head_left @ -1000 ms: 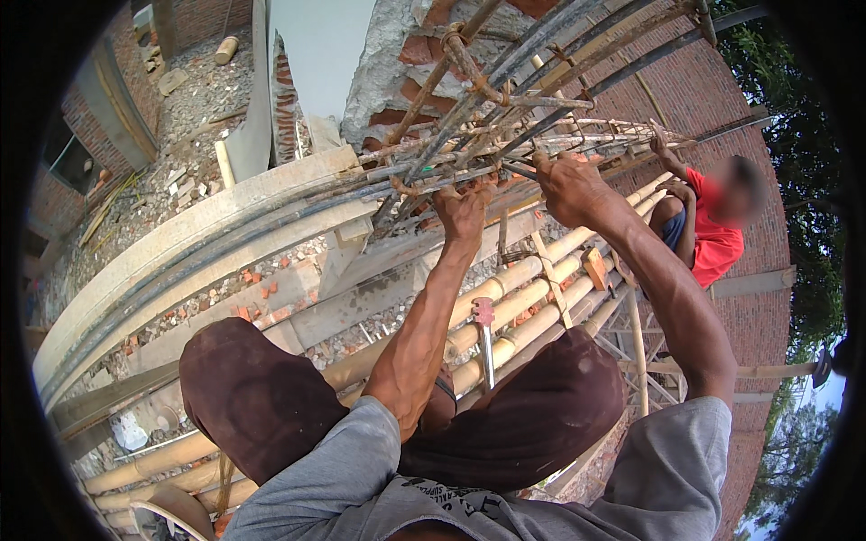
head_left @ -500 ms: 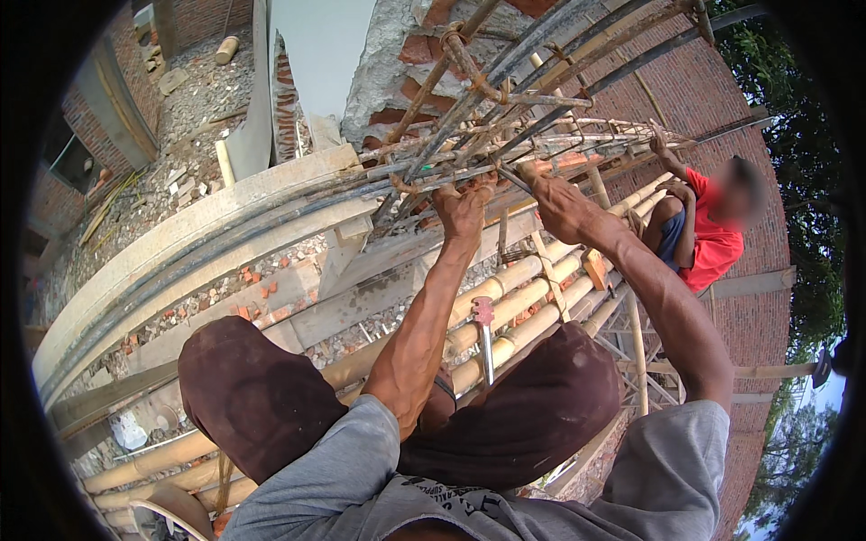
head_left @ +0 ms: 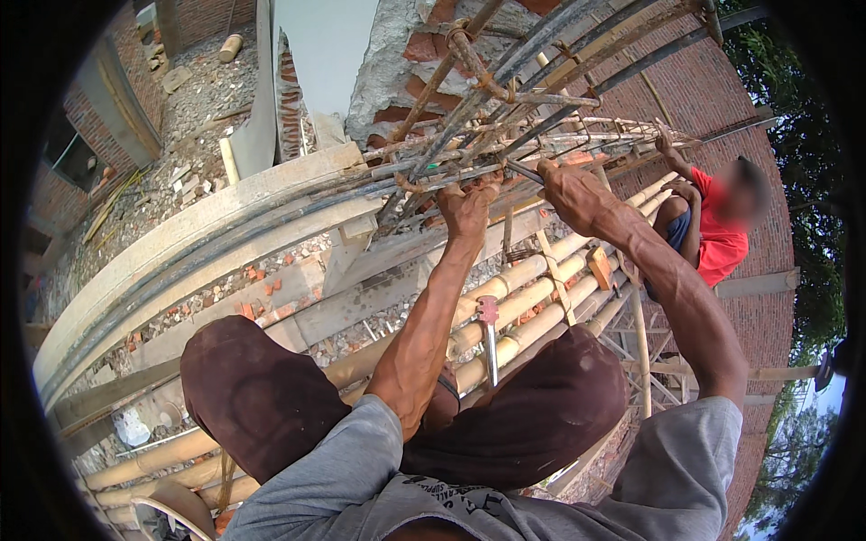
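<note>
In front of me runs a cage of steel reinforcing bars (head_left: pixel 424 167), its long dark rods tied to bent rusty stirrups. My left hand (head_left: pixel 466 207) is closed at the underside of the cage, its fingers curled up against the bars; what they grip is hidden. To its right, my right hand (head_left: pixel 577 196) is wrapped round a slim dark metal tool (head_left: pixel 525 172). The tool's tip reaches left to the bars near my left fingers; its exact kind does not show. A steel-shafted tool with a reddish, notched head (head_left: pixel 488 311) stands between my knees.
Bamboo poles (head_left: pixel 514 311) form a platform under me, with rubble below. A long board (head_left: pixel 194 221) edges the bars at left. A person in a red shirt (head_left: pixel 719 239) crouches at right, one hand on the far bars. A brick wall (head_left: pixel 663 99) rises behind.
My right hand has shifted slightly right, away from my left hand, and more of the dark tool shows. My left hand stays at the bars.
</note>
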`<state>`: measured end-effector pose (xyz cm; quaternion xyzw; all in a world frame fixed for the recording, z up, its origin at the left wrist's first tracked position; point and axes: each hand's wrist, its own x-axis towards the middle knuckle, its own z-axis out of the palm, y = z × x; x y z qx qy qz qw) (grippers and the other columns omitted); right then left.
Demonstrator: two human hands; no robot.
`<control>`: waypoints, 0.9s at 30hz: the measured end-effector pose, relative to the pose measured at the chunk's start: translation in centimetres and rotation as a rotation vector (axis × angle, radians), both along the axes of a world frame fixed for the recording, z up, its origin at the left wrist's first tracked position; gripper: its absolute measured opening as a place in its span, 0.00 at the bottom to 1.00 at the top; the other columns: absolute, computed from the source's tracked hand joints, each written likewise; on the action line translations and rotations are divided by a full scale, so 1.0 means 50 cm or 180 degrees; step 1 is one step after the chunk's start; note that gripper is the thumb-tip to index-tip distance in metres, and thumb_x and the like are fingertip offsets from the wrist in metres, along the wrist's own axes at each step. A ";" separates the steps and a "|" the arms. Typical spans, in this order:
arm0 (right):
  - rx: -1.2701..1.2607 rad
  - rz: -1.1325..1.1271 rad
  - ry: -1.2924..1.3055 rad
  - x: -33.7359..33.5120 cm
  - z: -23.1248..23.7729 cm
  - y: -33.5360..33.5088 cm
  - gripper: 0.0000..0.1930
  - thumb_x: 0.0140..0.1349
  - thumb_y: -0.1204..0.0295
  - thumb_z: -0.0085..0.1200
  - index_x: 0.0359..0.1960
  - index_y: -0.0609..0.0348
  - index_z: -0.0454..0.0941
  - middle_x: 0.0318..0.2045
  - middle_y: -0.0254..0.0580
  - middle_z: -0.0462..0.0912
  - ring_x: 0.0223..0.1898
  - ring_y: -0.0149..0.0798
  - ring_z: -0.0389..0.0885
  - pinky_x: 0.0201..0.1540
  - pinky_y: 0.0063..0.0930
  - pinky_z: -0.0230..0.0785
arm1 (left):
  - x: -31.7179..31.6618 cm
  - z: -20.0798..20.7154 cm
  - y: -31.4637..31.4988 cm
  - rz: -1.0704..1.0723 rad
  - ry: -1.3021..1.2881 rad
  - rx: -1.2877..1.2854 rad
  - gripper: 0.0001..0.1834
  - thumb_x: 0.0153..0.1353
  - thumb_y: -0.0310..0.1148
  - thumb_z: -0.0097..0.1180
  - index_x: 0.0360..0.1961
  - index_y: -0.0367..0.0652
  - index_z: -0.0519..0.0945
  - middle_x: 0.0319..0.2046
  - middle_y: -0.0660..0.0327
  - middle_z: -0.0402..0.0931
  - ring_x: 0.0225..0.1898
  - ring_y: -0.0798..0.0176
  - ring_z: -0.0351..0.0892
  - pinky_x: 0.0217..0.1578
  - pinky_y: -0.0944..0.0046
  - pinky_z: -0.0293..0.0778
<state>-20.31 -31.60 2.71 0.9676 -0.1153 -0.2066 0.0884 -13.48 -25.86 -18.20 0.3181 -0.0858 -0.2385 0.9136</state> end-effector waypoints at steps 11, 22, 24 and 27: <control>0.2133 -0.2536 0.0425 0.026 0.038 -0.010 0.20 0.69 0.65 0.53 0.51 0.68 0.63 0.31 0.43 0.78 0.24 0.33 0.81 0.23 0.31 0.83 | 0.002 0.013 0.018 -0.0178 -0.0053 0.0308 0.18 0.45 0.13 0.61 0.41 0.29 0.79 0.36 0.54 0.82 0.35 0.62 0.82 0.44 0.63 0.78; 0.3602 -0.3315 0.0777 0.043 0.039 -0.089 0.26 0.61 0.68 0.63 0.52 0.68 0.62 0.26 0.44 0.79 0.19 0.36 0.81 0.17 0.32 0.80 | -0.132 0.116 0.059 0.0773 0.0451 0.1368 0.31 0.54 0.41 0.70 0.53 0.36 0.74 0.46 0.51 0.76 0.53 0.57 0.73 0.57 0.52 0.66; 0.3508 -0.3303 0.0800 0.046 0.041 -0.082 0.26 0.58 0.71 0.66 0.51 0.71 0.64 0.27 0.47 0.80 0.19 0.38 0.82 0.18 0.33 0.81 | -0.137 0.124 0.055 -0.0993 0.1631 -0.0127 0.32 0.56 0.44 0.69 0.56 0.38 0.73 0.48 0.53 0.75 0.56 0.56 0.71 0.58 0.49 0.64; 0.3033 -0.3289 0.0626 0.042 0.051 -0.069 0.26 0.57 0.74 0.66 0.51 0.74 0.64 0.31 0.52 0.81 0.21 0.44 0.84 0.20 0.37 0.84 | -0.095 0.123 0.033 -0.2388 0.1866 -0.1866 0.31 0.57 0.47 0.66 0.56 0.42 0.73 0.49 0.56 0.76 0.55 0.56 0.72 0.56 0.46 0.65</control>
